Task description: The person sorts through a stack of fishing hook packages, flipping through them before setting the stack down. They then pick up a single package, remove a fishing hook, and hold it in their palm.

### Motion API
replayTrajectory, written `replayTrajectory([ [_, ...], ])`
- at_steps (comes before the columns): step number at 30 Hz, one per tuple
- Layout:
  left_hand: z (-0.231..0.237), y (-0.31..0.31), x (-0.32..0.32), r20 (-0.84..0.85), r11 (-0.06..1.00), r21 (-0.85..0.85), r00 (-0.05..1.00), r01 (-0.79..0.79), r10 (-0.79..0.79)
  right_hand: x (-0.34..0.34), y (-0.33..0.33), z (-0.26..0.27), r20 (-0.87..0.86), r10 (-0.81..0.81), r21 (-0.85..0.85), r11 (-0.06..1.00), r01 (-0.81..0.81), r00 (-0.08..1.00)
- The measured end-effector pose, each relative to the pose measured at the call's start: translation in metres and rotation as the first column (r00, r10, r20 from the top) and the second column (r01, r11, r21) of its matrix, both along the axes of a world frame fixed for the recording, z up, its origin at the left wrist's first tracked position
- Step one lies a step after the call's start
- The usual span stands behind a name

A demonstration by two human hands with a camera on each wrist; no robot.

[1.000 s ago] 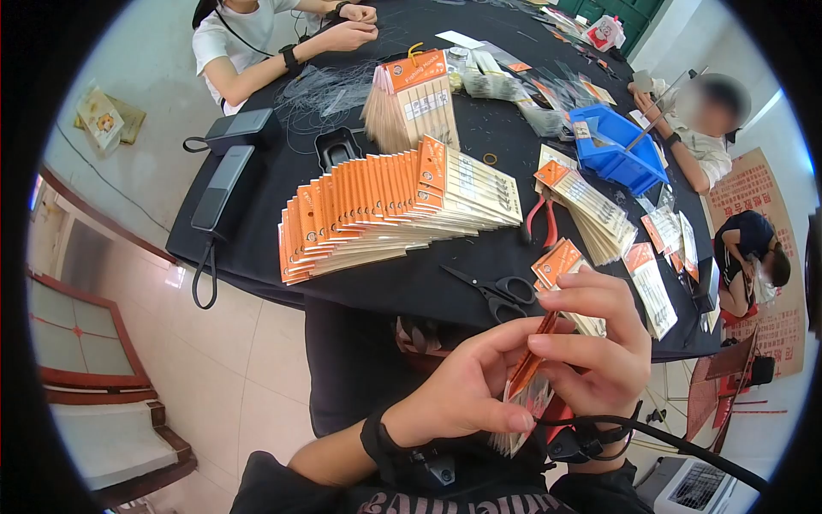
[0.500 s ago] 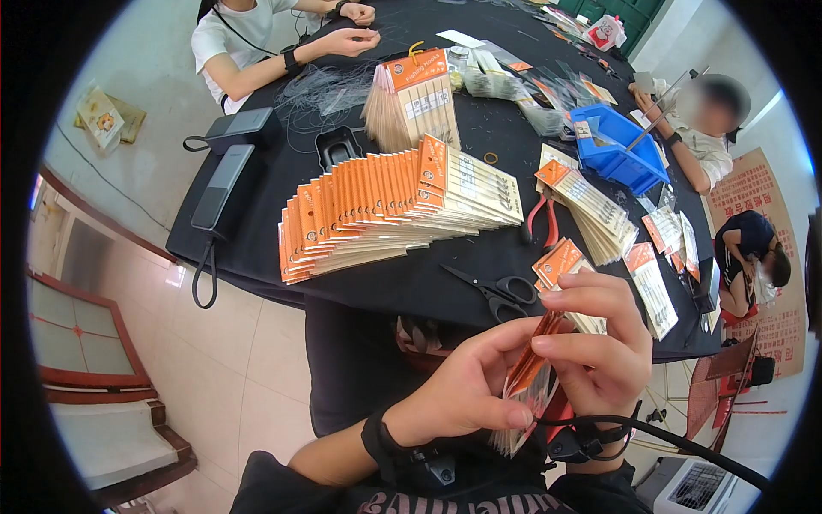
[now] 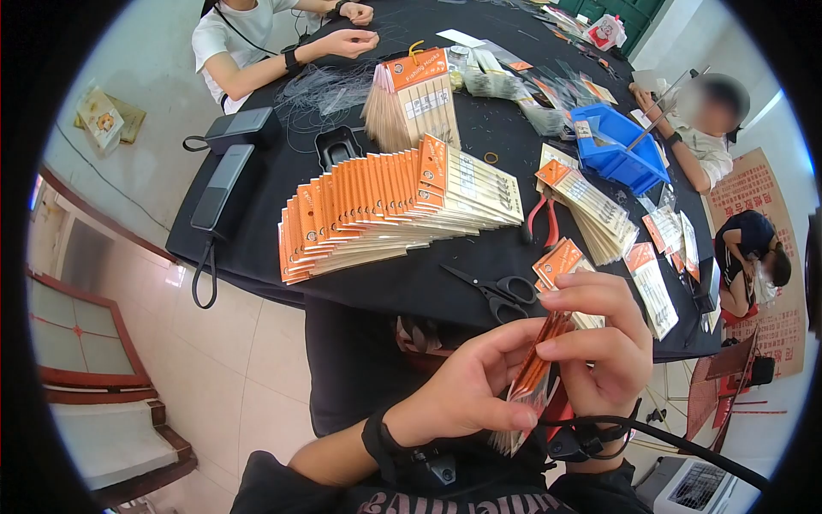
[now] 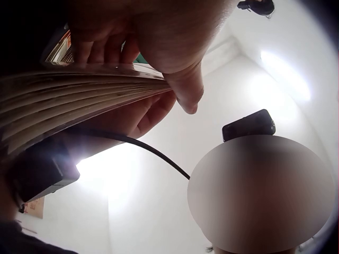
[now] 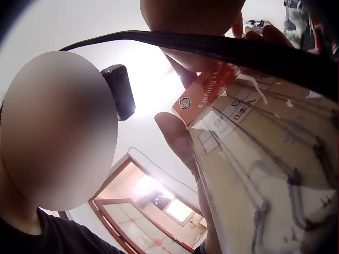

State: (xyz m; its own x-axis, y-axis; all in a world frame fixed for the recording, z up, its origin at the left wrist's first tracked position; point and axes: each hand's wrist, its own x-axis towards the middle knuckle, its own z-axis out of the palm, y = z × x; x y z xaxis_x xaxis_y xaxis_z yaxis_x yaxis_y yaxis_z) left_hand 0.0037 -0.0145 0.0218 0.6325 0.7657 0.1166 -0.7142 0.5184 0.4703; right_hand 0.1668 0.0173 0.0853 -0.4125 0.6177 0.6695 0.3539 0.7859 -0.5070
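Note:
Both hands hold a small stack of fishing hook packets (image 3: pixel 531 373) upright near the front edge of the table. My left hand (image 3: pixel 462 377) grips the stack from the left, its thumb across the near edge. From the right, my right hand (image 3: pixel 604 347) pinches it with curled fingers at the orange headers. In the left wrist view the packets (image 4: pixel 85 98) lie close together, seen edge on. The right wrist view shows the face of one fishing hook packet (image 5: pixel 249 153), with dark hooks on a pale card under clear plastic.
A long fanned row of packets (image 3: pixel 368 210) lies on the black table, with another bundle (image 3: pixel 419 98) standing behind it. Black scissors (image 3: pixel 497 291), red-handled pliers (image 3: pixel 539 221) and a blue bin (image 3: pixel 621 150) lie further right. Two people sit across the table. A black cable (image 3: pixel 668 433) runs from my right wrist.
The orange headers in my hands have tilted slightly and spread a little at the top. My right fingers have shifted slightly along them. The table's packets stay where they were.

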Motion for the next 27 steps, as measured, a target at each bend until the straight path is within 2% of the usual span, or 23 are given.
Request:
replayTrajectory([
  [14,0.0005,-0.0014,0.0018,-0.052,0.999,-0.008,0.998,0.045,-0.045,-0.0002,0.0036,0.0041,-0.025,0.033,-0.003,0.999,-0.033,0.999],
  [19,0.0002,0.0000,0.0018,-0.121,0.998,0.064,0.993,0.016,-0.008,0.0001,0.0047,0.0036,-0.032,0.044,0.001,0.999,-0.044,0.999],
  [22,0.0036,-0.0009,0.0032,-0.156,1.000,-0.003,0.988,0.016,-0.016,-0.0001,0.0049,0.0023,-0.055,0.046,0.000,0.999,-0.046,0.997],
  [27,-0.0001,0.0003,0.0026,-0.109,0.998,0.062,0.994,0.019,-0.012,0.0000,0.0047,0.0031,-0.047,0.038,-0.001,0.999,-0.039,0.998],
])
